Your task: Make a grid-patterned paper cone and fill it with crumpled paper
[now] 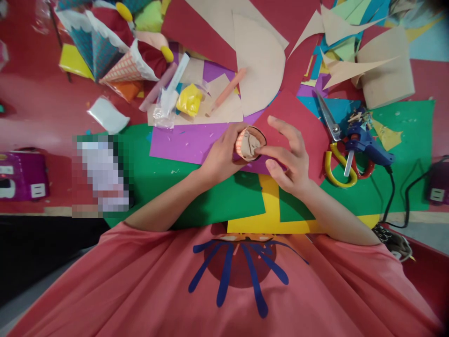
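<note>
My left hand (221, 157) is wrapped round a small paper cone (240, 144) with an orange checked pattern, its round mouth facing up toward me. Crumpled beige paper (249, 144) fills the mouth. The index fingertip of my right hand (293, 161) touches this filling near the right rim, while the thumb and other fingers are spread apart and grip nothing. Most of the cone below its rim is hidden by my left hand. Purple paper (185, 145) and green paper (196, 196) lie beneath my hands.
Scissors (335, 135) and a blue glue gun (368, 140) with a cord lie to the right. Finished checked cones (129, 68) stand at the upper left. Yellow clay (189, 99), an orange stick (228, 91) and beige paper (261, 65) lie ahead; paper scraps crowd the upper right.
</note>
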Available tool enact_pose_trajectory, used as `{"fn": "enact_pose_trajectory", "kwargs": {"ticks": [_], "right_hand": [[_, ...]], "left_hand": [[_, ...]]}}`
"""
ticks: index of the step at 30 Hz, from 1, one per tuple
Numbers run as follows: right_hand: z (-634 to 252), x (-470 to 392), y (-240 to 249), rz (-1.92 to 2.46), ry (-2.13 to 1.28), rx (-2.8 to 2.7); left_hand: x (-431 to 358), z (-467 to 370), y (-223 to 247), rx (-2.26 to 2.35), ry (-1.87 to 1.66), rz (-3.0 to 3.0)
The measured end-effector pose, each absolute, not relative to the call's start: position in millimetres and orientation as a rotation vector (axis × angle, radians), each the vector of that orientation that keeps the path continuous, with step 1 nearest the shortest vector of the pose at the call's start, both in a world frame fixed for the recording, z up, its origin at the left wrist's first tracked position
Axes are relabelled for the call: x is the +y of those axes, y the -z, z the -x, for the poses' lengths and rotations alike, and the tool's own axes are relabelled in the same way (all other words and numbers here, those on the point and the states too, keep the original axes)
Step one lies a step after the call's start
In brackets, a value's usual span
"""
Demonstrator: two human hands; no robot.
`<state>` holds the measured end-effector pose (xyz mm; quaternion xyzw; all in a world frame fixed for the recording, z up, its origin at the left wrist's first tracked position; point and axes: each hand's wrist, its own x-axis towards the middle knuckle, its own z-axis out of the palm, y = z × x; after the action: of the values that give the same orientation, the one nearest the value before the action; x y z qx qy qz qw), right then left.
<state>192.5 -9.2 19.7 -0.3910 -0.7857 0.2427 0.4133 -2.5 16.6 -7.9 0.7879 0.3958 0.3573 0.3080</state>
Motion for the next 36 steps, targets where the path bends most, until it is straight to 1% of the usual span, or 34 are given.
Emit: {"fn": "enact_pose_trajectory", "kwargs": {"ticks": [4,9,11,14,20,28,32,36], "right_hand": [[-191.8,-6.6,-17.4,0.989,-0.673,-2.042],[-193.2,-8.7,-17.5,0.981,-0.418,-2.031],[-192.5,-10.1,-18.4,0.96,-0.312,-2.02],[-189.9,-10.5,-20.2,0.938,-0.261,-2.074],[-189.5,-8.2,-23.6,0.974,-0.282,-2.135],[-195.2,-3.9,-19.6,0.99,-0.316,-1.843],[-195.3,-8.6,-21.1,0.999,-0.397,-1.887],[-193.6,-12.7,-22.2,0.913,-0.506,-2.008]], "left_hand": [[17.6,1.1,11.7,1.042,-0.913,-2.024],[18.3,-0.7,13.9,1.044,-1.025,-2.066],[18.0,-0.9,11.3,1.047,-0.997,-2.086],[17.4,-0.5,9.2,1.063,-0.941,-2.11],[17.7,-0.2,12.0,1.074,-0.968,-2.17],[19.6,2.1,9.9,1.091,-0.983,-2.209],[17.7,2.5,10.2,1.135,-0.959,-2.163],[15.6,1.7,12.2,1.167,-0.945,-2.053]]}}
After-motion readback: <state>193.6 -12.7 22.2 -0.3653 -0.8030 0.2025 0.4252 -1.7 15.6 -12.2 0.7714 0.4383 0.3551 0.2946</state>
